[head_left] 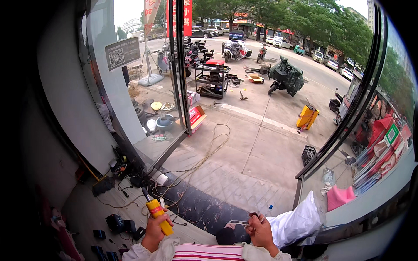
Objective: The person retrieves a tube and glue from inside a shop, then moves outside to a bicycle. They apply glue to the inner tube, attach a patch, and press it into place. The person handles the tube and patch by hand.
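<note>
My left hand (155, 230) is wrapped round a yellow tool or tube (158, 214) with a red band and a dark, narrow tip pointing up. My right hand (261, 230) is closed on a small, flat, pale piece (238, 223) with a darker bit at its top, too small to name. A dark rounded shape (226, 237) lies below that piece, and a white sack (296, 219) is beside my right hand. Pink striped cloth (207, 253) shows at the bottom edge, between my forearms.
Ahead is a glass doorway with a dark stone sill (196, 209), crossed by hoses (203, 161). Black boxes (115, 223) lie at left. Outside stand a tool trolley (211, 81), scooters (285, 76), a yellow case (308, 117) and a black crate (308, 154).
</note>
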The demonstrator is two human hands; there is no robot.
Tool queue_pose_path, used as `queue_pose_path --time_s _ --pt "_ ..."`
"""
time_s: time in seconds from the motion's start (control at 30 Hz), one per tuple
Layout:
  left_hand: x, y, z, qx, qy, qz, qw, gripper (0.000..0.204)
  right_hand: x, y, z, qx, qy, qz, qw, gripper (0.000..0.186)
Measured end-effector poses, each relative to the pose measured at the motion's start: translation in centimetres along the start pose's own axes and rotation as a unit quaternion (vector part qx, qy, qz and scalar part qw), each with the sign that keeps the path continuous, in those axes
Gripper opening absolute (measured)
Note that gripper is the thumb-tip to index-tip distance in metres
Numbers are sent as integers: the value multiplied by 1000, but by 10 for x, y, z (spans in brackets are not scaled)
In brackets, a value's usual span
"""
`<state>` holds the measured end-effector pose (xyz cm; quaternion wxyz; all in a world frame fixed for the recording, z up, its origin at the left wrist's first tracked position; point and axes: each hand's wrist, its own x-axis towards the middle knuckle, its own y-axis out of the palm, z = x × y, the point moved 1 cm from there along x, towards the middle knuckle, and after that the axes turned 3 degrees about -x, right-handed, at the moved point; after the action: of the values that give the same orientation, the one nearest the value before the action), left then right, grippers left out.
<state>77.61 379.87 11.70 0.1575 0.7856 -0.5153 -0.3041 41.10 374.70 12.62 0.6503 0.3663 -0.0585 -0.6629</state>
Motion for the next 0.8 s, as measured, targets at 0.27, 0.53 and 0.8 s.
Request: queue_pose_path --time_s 0.27,0.53,0.8 --pt "178 152 15 77 -106 49 990 26 161 -26 87 114 -45 -32 992 23" --pt "329 252 15 85 -127 52 987 27 320 1 197 20 -49 -14 999 19" --pt "496 317 -92 44 150 239 958 43 436 46 304 2 -250 -32 968 10"
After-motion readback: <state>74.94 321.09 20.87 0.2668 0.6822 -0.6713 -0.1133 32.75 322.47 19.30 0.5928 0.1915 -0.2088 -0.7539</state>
